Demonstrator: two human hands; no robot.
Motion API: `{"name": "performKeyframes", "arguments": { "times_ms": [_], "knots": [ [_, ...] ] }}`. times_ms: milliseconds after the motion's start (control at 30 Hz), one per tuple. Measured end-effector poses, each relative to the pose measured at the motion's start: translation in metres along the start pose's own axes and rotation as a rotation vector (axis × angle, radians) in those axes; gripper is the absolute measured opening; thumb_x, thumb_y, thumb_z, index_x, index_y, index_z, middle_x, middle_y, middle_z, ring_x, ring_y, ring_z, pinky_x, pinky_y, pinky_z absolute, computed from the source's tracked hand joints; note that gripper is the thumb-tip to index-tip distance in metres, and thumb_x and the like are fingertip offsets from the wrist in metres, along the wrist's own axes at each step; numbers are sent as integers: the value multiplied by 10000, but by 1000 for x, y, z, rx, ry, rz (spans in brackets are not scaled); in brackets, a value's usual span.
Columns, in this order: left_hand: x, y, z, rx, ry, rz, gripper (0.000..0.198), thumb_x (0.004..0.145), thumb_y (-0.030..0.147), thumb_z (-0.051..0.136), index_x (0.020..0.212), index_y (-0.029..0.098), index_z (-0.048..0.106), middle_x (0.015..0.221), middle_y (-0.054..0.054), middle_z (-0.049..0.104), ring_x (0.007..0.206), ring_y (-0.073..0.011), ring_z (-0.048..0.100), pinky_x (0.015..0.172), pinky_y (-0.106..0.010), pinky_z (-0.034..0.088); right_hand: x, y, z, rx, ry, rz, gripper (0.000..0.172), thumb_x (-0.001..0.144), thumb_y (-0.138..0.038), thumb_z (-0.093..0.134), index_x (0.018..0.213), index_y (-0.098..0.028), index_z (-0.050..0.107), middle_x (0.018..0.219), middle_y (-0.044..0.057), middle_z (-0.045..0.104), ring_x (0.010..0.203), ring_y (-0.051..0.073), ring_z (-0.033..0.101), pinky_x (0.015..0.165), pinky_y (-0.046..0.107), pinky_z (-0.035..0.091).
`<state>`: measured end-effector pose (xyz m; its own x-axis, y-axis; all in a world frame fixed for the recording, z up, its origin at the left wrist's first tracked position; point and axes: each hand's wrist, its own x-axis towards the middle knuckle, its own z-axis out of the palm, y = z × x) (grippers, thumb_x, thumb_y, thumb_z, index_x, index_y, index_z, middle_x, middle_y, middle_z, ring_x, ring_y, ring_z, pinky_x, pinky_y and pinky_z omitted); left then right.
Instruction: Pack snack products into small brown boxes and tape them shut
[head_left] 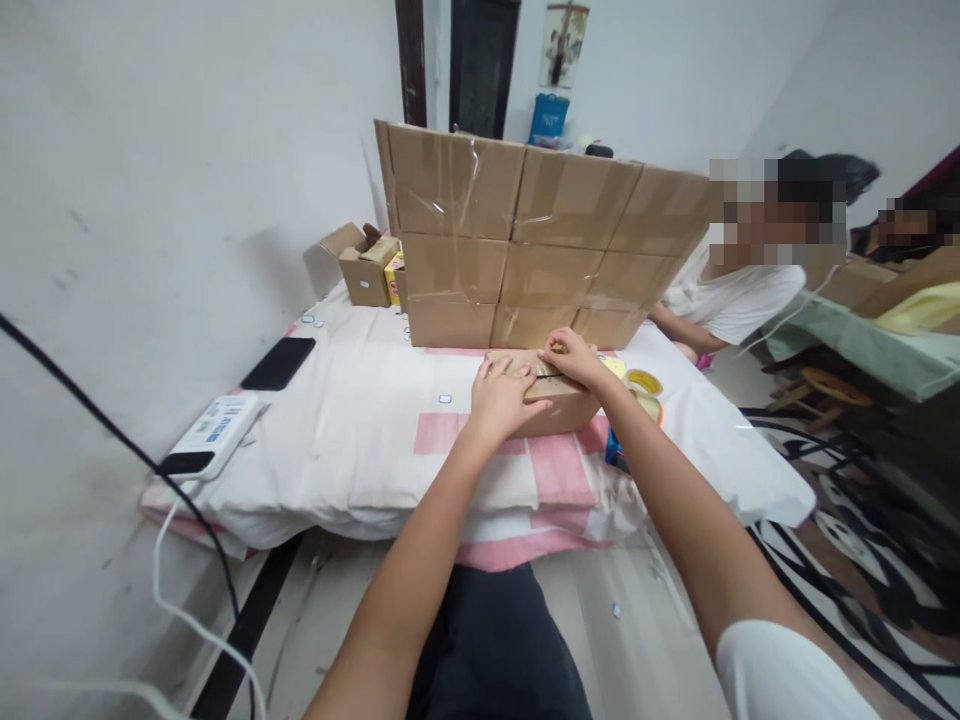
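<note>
"What could go wrong from here?"

"I'd guess the cardboard box point(559, 415) slides if the right hand point(570, 352) pushes harder than the left hand point(501, 398) steadies. It could then bump the taped box stack point(517, 210) just behind."

"Anything else?"

"A careless sweep of the right forearm point(660, 470) might knock the tape roll point(643, 382) or the blue object point(615, 452) near it."

"And where's the cardboard box relative to the hands?"

"Right beneath them, on the cloth-covered desk point(360, 430). The left hand lies on its left end, fingers spread, thumb over the near edge. The right hand is on the top's far right part, fingers bent close together; whether they pinch anything, I can't tell."
</note>
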<state>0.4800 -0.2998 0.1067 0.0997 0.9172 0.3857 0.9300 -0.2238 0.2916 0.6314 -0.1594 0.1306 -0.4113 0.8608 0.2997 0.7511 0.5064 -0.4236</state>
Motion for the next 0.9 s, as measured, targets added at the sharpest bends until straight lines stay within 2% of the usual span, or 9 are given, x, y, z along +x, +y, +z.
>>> {"name": "performKeyframes", "arguments": {
  "times_ms": [133,267,433,500,567,667,767,833,900],
  "knots": [
    [0,0,2,-7,30,-17,539,876,638,599,1282,293,675,1415,4,635,1419,-299,448,1221,-524,251,-1,-6,-3,-109,3,196,396,783,-501,733,981,-193,581,964,44,679,913,239,606,854,349,388],
    [-2,-6,6,-25,42,-9,540,870,651,603,1286,312,669,1418,10,632,1424,-292,444,1228,-511,255,3,-8,-15,-199,-66,267,502,749,-682,699,819,-192,616,803,61,672,834,245,616,729,306,376],
    [-2,-13,5,-32,58,21,643,850,635,647,1355,237,615,1442,-68,610,1417,-306,451,1222,-484,294,3,-4,-24,-113,-162,301,551,719,-705,726,674,-165,631,631,62,631,624,189,593,583,275,344],
    [-2,-11,3,-28,70,45,718,827,590,702,1421,216,552,1502,-97,549,1447,-326,413,1234,-509,268,-2,-3,-22,-98,-154,306,549,745,-694,718,667,-156,639,622,65,630,612,186,592,571,271,349],
    [-2,-8,3,-17,64,143,685,827,476,745,1433,235,537,1534,-89,515,1475,-336,377,1248,-561,215,-7,-5,-20,-88,-138,317,558,780,-693,693,679,-145,655,642,82,639,645,202,609,586,271,375],
    [-5,-4,8,-24,39,308,556,834,253,746,1370,233,600,1467,-93,584,1412,-298,484,1225,-528,303,-19,-7,-21,-51,-119,315,542,813,-654,688,796,-113,702,751,124,683,763,244,653,679,288,451],
    [-12,-11,13,-60,62,344,534,831,178,728,1354,188,617,1415,-139,619,1337,-295,568,1134,-483,449,-41,-1,-29,37,-124,254,575,816,-555,738,1180,-114,674,1076,143,708,991,245,664,857,298,497],
    [-17,-20,14,-80,89,366,500,837,179,726,1329,186,639,1377,-137,647,1312,-307,591,1094,-494,491,-63,8,-34,203,-173,150,845,780,-555,773,1469,-171,470,1377,148,583,1222,244,585,1018,320,460],
    [-24,-31,11,-98,105,402,446,835,174,734,1276,204,676,1311,-102,695,1263,-294,631,1075,-482,513,-87,17,-33,436,-263,35,1148,699,-630,805,1601,-215,228,1587,157,342,1427,275,403,1156,380,357]
  ]
}}
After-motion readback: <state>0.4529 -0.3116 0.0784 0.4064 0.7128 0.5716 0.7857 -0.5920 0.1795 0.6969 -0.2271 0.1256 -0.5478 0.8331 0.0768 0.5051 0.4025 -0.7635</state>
